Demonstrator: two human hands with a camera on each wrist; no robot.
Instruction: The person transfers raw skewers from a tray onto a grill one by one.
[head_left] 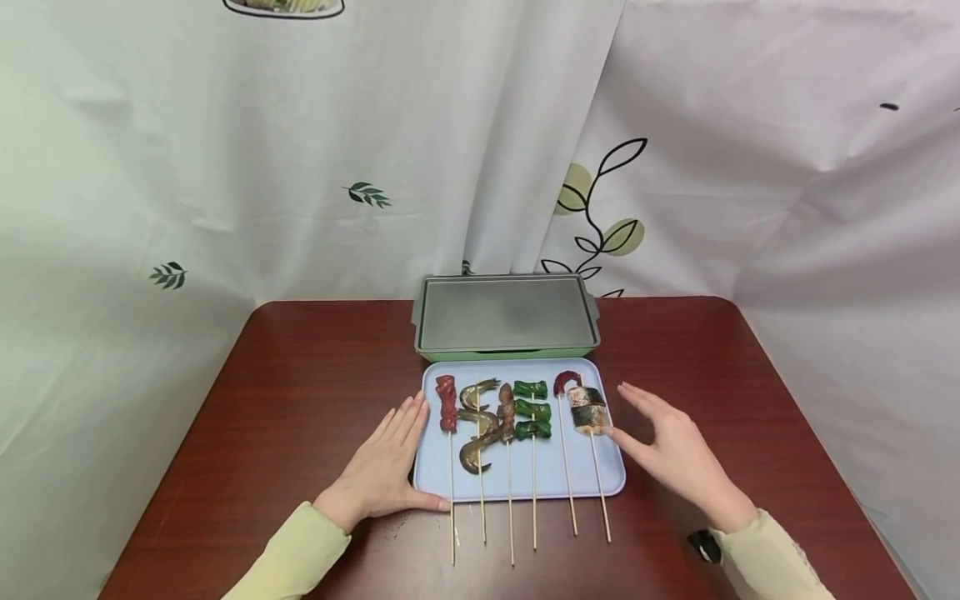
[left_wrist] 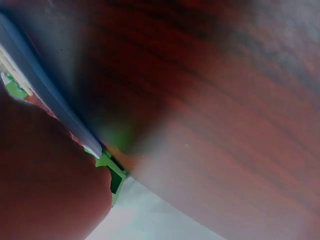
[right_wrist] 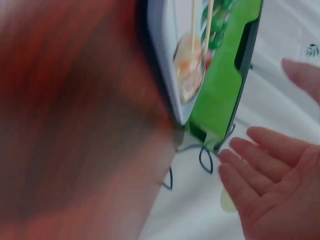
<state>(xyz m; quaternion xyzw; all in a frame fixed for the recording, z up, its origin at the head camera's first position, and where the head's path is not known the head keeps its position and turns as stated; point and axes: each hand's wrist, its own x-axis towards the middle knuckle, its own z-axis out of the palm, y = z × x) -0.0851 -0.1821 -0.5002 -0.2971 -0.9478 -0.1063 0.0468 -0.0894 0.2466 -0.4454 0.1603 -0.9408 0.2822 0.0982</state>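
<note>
A pale blue tray (head_left: 577, 479) lies flat before me, six loaded skewers (head_left: 510, 417) side by side on it, sticks overhanging its near edge.

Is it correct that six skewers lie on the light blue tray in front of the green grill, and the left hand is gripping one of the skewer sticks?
Not quite. The head view shows the left hand lying flat on the table beside the tray, its fingers straight and holding no stick. The rest stands: six skewers lie on the tray in front of the green grill.
</note>
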